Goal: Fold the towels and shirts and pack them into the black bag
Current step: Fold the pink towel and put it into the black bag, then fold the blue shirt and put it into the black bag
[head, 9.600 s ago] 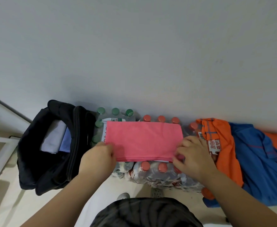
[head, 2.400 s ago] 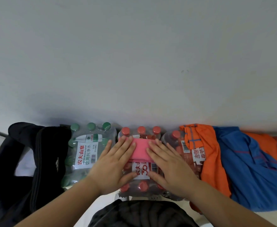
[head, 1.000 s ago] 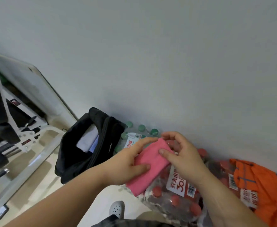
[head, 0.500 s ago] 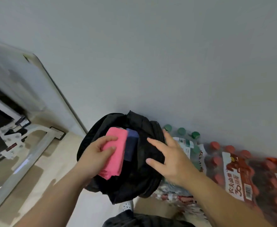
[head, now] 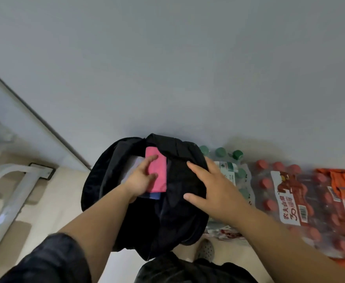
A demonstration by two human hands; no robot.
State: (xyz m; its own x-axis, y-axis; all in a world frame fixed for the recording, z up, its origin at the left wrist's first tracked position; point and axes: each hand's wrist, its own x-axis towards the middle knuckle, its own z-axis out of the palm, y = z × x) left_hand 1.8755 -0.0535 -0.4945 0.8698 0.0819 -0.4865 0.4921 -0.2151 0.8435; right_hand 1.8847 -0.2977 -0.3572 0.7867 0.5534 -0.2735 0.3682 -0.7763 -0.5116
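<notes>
Far left: a white metal frame [head: 12,180] stands on the beige floor [head: 51,205], near a grey wall [head: 167,68].

Centre left: the black bag [head: 179,217] sits on the floor against the wall, its mouth open toward the camera. A folded pink towel [head: 159,170] lies in the mouth of the bag, lengthwise, its far end tucked under the upper rim. A folded blue cloth [head: 153,195] shows beneath its near end, and a white cloth [head: 136,161] shows at its left edge, both inside the bag.

Left hand [head: 142,179]: reaches into the opening, a finger and the thumb lying extended on the face of the towel at its left edge. The other fingers are hidden, so it cannot be told whether the towel is grasped or merely pressed. The forearm emerges from a dark sleeve [head: 51,262].

Right hand [head: 214,190]: released, fingers spread and straight, palm resting flat on the right flap of the bag. It grasps nothing.

Right of the bag: a shrink-wrapped pack of green-capped bottles [head: 228,170] touches the bag's side. Next stands a pack of red-capped bottles [head: 286,190] with a red and white label. An orange shirt [head: 339,176] lies over the far right of that pack.

Bottom centre: a grey perforated shoe [head: 206,250] shows on the floor just beside the bag.
</notes>
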